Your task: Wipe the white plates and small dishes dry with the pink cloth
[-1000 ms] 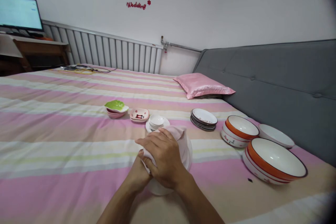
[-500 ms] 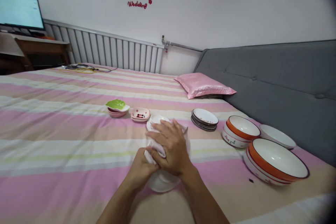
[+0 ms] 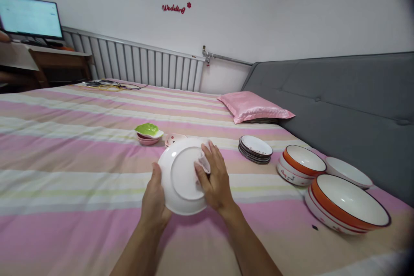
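Observation:
A white plate (image 3: 180,177) is held up over the striped bed with its underside toward me. My left hand (image 3: 153,200) grips the plate's left rim, thumb on the back. My right hand (image 3: 215,177) presses a small pale pink cloth (image 3: 203,164) against the plate's right side, fingers curled over the cloth. Behind the plate lie a green leaf-shaped dish (image 3: 148,130) on a pink dish and a small pink dish (image 3: 173,139), partly hidden.
To the right on the bedspread (image 3: 64,159) stand a stack of dark-rimmed plates (image 3: 256,148), two stacks of orange-and-white bowls (image 3: 304,164) (image 3: 347,203) and a white bowl (image 3: 347,171). A pink pillow (image 3: 254,106) and grey headboard (image 3: 349,95) lie beyond. A monitor (image 3: 30,17) stands far left.
The plate has been tilted up and turned so its underside faces me. My left hand moved from under the cloth to the plate's left rim; the cloth is now bunched small under my right hand.

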A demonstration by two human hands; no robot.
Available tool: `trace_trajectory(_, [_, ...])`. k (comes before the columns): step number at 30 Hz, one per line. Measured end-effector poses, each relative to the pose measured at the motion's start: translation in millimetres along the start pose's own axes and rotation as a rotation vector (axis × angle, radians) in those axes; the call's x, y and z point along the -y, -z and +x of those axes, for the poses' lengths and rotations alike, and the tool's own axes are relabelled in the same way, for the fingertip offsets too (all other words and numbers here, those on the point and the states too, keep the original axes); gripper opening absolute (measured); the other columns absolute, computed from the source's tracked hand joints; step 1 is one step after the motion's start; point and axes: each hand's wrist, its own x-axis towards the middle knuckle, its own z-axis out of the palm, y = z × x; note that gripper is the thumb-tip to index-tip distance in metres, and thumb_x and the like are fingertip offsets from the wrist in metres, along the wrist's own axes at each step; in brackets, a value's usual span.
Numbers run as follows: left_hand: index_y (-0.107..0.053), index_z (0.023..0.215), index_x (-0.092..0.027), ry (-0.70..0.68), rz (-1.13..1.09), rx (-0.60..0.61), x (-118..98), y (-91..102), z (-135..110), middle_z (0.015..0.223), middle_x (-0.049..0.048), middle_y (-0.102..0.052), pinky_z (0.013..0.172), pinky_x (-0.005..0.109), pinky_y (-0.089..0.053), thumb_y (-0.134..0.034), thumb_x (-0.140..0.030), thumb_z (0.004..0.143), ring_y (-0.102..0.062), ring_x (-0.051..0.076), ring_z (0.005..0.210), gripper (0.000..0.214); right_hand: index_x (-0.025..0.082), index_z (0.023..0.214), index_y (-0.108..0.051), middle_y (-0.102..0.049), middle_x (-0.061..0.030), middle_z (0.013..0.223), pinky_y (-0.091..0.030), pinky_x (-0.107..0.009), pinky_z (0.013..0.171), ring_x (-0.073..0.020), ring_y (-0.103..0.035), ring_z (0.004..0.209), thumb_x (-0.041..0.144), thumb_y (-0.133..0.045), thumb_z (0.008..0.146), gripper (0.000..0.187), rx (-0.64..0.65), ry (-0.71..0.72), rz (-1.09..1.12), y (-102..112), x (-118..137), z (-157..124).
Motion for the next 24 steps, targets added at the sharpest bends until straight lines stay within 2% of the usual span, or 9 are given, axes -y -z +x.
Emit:
trace_trajectory(3, [-0.038, 0.134, -0.018, -0.035, -0.119, -0.015, -9.8, 0.0, 2.5, 0.109, 0.0114, -0.066, 0.092, 0.037, -0.045, -0.035, -0.050, 0.086, -0.060, 0.025, 0.104, 0.058, 0.019, 0.131, -0.040, -0.026, -0.0094, 0.145, -0.020, -0.050, 0.106, -0.0265, -0.020, 0.134, 0.035, -0.047, 0.084, 0.050, 0.031, 0.100, -0.036, -5.3, 10.8, -4.5])
trace_trajectory(6, [-0.036, 0.135, -0.017, -0.057, -0.188, -0.025, -15.8, 5.2, 6.5, 0.111, 0.0122, -0.065, 0.094, 0.038, -0.043, -0.026, -0.051, 0.088, -0.057, 0.025, 0.107, 0.059, 0.018, 0.128, -0.044, -0.032, -0.0094, 0.142, -0.015, -0.051, 0.107, -0.0288, -0.020, 0.133, 0.040, -0.050, 0.080, 0.053, 0.051, 0.187, -0.083, -6.5, 20.6, -8.3])
trace_trajectory(10, [-0.037, 0.134, -0.012, -0.100, -0.213, 0.026, -18.6, 16.9, 13.3, 0.112, 0.0159, -0.064, 0.092, 0.040, -0.044, -0.027, -0.053, 0.087, -0.057, 0.027, 0.107, 0.064, 0.022, 0.124, -0.048, -0.044, -0.0063, 0.134, -0.011, -0.051, 0.108, -0.0292, -0.026, 0.130, 0.047, -0.052, 0.077, 0.054, 0.107, 0.281, -0.126, -8.5, 30.9, -12.7])
trace_trajectory(14, [-0.039, 0.132, -0.008, -0.096, -0.214, -0.007, -19.5, 22.2, 14.5, 0.105, 0.0184, -0.066, 0.086, 0.041, -0.049, -0.028, -0.054, 0.086, -0.061, 0.028, 0.100, 0.066, 0.026, 0.123, -0.048, -0.048, -0.0023, 0.132, -0.009, -0.048, 0.109, -0.0251, -0.032, 0.127, 0.045, -0.051, 0.078, 0.049, 0.179, 0.382, -0.122, -15.9, 38.1, -17.5])
trace_trajectory(18, [-0.046, 0.126, -0.006, -0.022, -0.206, -0.039, -16.9, 14.7, 4.9, 0.092, 0.0168, -0.070, 0.082, 0.037, -0.052, -0.031, -0.047, 0.088, -0.065, 0.026, 0.090, 0.059, 0.027, 0.125, -0.047, -0.047, -0.0004, 0.133, -0.013, -0.044, 0.109, -0.0211, -0.032, 0.128, 0.038, -0.047, 0.083, 0.043, 0.208, 0.469, -0.150, -23.0, 41.0, -20.9])
trace_trajectory(21, [-0.059, 0.110, -0.006, 0.031, -0.201, -0.065, -9.2, 2.8, -4.1, 0.079, 0.0127, -0.071, 0.080, 0.031, -0.052, -0.035, -0.039, 0.088, -0.067, 0.022, 0.084, 0.046, 0.027, 0.126, -0.047, -0.045, 0.0005, 0.135, -0.015, -0.041, 0.109, -0.0203, -0.029, 0.131, 0.035, -0.044, 0.085, 0.042, 0.178, 0.469, -0.171, -23.9, 40.0, -21.2])
trace_trajectory(24, [-0.066, 0.092, -0.011, 0.014, -0.177, -0.063, 4.2, -8.2, -9.8, 0.073, 0.0066, -0.071, 0.081, 0.024, -0.050, -0.036, -0.032, 0.089, -0.067, 0.016, 0.081, 0.036, 0.024, 0.129, -0.043, -0.042, 0.0002, 0.137, -0.016, -0.042, 0.109, -0.0213, -0.025, 0.132, 0.031, -0.043, 0.084, 0.046, 0.116, 0.435, -0.161, -21.5, 38.4, -19.9])
